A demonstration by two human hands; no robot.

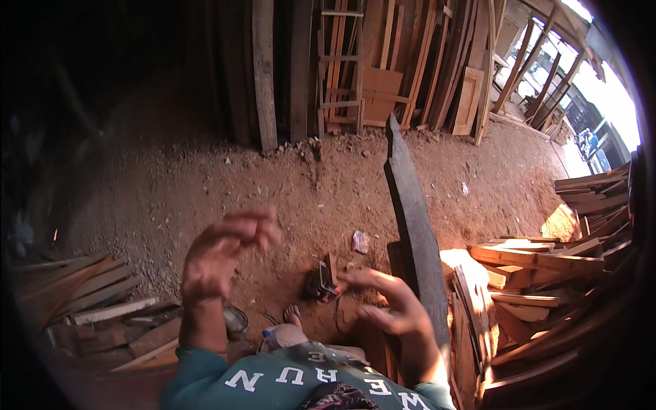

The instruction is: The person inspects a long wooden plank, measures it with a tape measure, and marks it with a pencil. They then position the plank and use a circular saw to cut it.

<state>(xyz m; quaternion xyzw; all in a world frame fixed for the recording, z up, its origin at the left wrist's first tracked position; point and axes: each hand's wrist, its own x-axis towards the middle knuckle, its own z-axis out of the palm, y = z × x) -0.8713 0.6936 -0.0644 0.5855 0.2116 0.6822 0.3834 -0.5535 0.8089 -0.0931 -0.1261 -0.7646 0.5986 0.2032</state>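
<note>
Hovering half-open, empty: left hand (pixel 222 253), right hand (pixel 400 304) | dark plank (pixel 413 212) right of both hands, nearer the right

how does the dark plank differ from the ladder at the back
The dark plank is one solid piece; the ladder is an open frame with rungs. The plank is dark grey; the ladder looks browner. The plank runs beside the right hand; the ladder stands among the far boards. Both are long and look wooden.
</note>
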